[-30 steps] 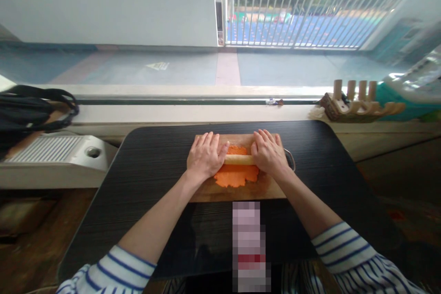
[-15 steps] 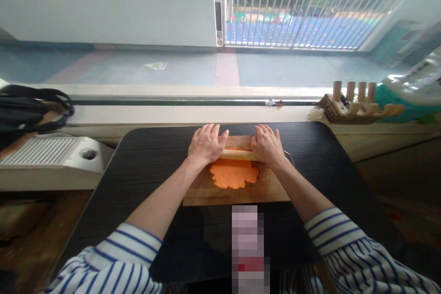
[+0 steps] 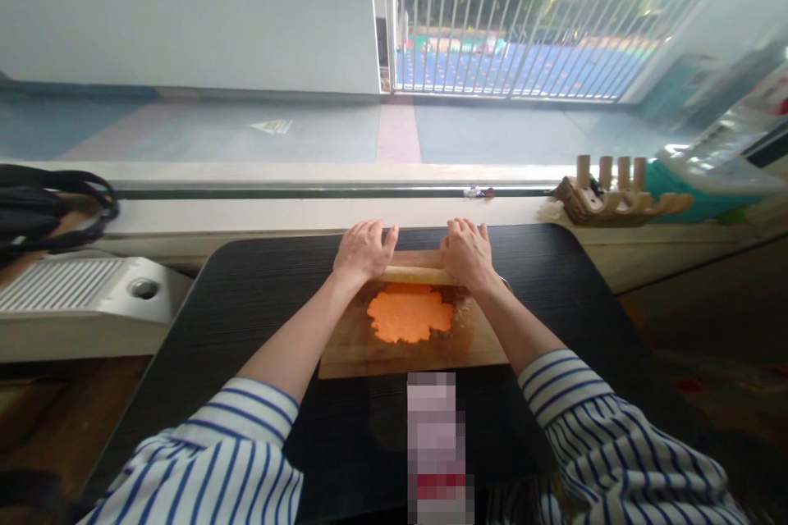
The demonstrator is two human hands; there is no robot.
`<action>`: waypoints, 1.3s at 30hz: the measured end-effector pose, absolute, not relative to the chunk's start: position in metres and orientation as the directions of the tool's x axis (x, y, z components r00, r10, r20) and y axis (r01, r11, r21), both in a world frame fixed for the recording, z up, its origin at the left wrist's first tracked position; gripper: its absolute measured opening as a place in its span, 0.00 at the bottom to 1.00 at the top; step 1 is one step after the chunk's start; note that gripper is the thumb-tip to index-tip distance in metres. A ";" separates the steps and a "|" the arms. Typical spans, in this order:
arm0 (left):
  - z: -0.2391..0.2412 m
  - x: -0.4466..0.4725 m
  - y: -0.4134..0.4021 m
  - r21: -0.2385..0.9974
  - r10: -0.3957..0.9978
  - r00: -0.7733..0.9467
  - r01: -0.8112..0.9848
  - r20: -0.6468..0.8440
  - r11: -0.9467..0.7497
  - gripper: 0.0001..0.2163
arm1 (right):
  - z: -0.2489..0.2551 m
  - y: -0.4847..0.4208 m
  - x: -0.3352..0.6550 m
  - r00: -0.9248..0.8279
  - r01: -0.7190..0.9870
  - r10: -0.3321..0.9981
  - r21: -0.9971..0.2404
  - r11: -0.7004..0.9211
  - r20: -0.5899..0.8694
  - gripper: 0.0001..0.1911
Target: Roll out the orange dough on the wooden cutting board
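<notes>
A pale wooden rolling pin (image 3: 414,275) lies across the far part of a wooden board (image 3: 357,357). My left hand (image 3: 364,253) is on its left end and my right hand (image 3: 466,253) on its right end, fingers curled over it. The pin's two ends are hidden under my palms. On the near side of the pin, a flat sheet of orange dough (image 3: 410,316) with a ragged edge rests on the board. Small crumbs show on the wood to the right of the dough.
The board is on a black table (image 3: 258,287) pushed up to a window sill (image 3: 295,213). At right on the sill stand a wooden rack with pegs (image 3: 607,201) and a teal container (image 3: 689,209). A black bag (image 3: 43,209) and a white ridged unit (image 3: 92,291) are at left.
The rolling pin and both hands have shifted slightly toward the board's far edge, so more of the dough's far side shows. The camera view has also shifted a little.
</notes>
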State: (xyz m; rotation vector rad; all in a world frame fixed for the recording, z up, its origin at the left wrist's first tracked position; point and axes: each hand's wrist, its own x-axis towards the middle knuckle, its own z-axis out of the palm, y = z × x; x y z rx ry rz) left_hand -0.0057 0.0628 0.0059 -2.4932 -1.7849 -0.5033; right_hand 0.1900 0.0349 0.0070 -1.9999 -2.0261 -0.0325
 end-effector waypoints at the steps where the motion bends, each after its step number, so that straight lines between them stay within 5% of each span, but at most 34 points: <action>1: 0.007 -0.005 0.064 0.154 0.914 0.292 0.926 0.283 -0.343 0.23 | 0.009 0.036 0.190 0.012 0.983 0.975 -0.183 0.030 0.223 0.18; 14: 0.002 -0.014 0.014 0.063 0.898 0.323 0.932 0.299 -0.356 0.23 | 0.008 -0.016 0.183 0.009 0.974 0.986 -0.223 0.029 0.167 0.22; 39: -0.020 -0.042 -0.112 -0.025 0.756 0.455 0.863 0.471 -0.504 0.23 | -0.020 -0.119 0.195 -0.350 0.903 0.857 -0.105 0.416 0.378 0.23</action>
